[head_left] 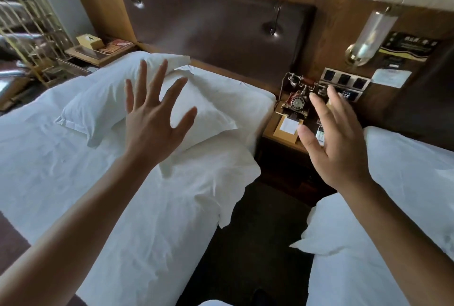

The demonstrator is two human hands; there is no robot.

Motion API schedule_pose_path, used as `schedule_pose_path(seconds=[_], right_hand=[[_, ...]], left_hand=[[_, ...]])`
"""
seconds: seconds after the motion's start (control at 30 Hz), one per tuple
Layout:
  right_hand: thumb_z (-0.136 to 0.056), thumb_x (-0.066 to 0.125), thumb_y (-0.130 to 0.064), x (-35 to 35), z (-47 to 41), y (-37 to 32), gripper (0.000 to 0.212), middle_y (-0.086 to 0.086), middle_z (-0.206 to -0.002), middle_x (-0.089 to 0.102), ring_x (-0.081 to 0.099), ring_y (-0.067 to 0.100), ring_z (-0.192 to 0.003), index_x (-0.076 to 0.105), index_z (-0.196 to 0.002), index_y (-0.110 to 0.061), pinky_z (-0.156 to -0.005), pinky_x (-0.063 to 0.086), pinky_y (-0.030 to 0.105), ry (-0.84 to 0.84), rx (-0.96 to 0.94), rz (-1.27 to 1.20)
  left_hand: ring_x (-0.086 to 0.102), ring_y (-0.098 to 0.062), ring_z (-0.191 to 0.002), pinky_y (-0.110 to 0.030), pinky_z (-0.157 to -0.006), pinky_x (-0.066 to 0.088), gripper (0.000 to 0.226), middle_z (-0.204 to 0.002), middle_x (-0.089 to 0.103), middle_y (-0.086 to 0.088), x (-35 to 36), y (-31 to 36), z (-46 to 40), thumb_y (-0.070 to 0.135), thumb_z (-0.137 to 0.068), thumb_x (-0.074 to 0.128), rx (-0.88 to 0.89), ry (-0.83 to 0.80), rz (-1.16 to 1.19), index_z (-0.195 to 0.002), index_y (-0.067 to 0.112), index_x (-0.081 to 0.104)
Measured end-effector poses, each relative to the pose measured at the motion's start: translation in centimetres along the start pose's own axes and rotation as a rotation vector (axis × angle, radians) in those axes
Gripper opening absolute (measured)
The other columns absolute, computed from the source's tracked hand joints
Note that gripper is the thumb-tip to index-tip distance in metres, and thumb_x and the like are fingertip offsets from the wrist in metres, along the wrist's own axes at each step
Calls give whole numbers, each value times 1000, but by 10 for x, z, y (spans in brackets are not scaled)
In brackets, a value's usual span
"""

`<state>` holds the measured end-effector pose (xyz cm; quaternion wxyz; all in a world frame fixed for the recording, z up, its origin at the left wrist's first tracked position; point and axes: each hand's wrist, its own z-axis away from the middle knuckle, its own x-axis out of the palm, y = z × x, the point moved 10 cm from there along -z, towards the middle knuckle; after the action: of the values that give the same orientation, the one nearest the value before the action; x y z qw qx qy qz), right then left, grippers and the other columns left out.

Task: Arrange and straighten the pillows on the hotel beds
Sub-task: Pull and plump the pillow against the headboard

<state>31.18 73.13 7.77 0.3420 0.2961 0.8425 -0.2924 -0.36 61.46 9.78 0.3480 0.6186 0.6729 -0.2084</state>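
Two white pillows lie askew at the head of the left bed [73, 182]. The left pillow [98, 101] is angled towards the bed's left side, and the right pillow [211, 109] overlaps it and reaches the mattress edge. My left hand [152, 121] hovers above the two pillows, fingers spread, holding nothing. My right hand [336, 143] is raised over the gap between the beds, in front of the nightstand, fingers apart and empty. The white corner of a second bed [405, 195] shows at the right.
A wooden nightstand [277, 137] between the beds carries a vintage rotary telephone [298, 99], a notepad holder and a remote. A switch panel and wall lamp [368, 37] are on the right wall. The dark padded headboard [208, 25] holds two reading lights. Another side table [98, 50] stands far left.
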Motion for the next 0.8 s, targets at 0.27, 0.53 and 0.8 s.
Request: schedule_pose_path(seconds=[0.27, 0.53, 0.8], right_hand=[[-103, 35, -61, 32, -96, 51, 67, 11, -168, 24, 18, 31, -157, 38, -157, -22, -121, 24, 56, 19, -64, -25], [-102, 39, -60, 125, -182, 62, 67, 13, -168, 23, 18, 34, -156, 40, -156, -21, -121, 22, 51, -53, -165, -66], [-103, 45, -55, 168, -289, 71, 65, 13, -168, 22, 19, 33, -156, 38, -157, -20, -123, 24, 49, -45, -217, -61]], left_hand=[[7, -41, -160, -70, -124, 12, 55, -170, 25, -8, 32, -8, -44, 52, -103, 46, -143, 56, -118, -149, 22, 52], [9, -41, -160, -67, -125, 11, 55, -170, 25, -9, 106, -68, -99, 47, -101, 49, -224, 48, -159, -151, 23, 50], [9, -42, -159, -64, -125, 11, 55, -170, 26, -10, 184, -114, -189, 44, -100, 51, -255, 74, -71, -150, 21, 50]])
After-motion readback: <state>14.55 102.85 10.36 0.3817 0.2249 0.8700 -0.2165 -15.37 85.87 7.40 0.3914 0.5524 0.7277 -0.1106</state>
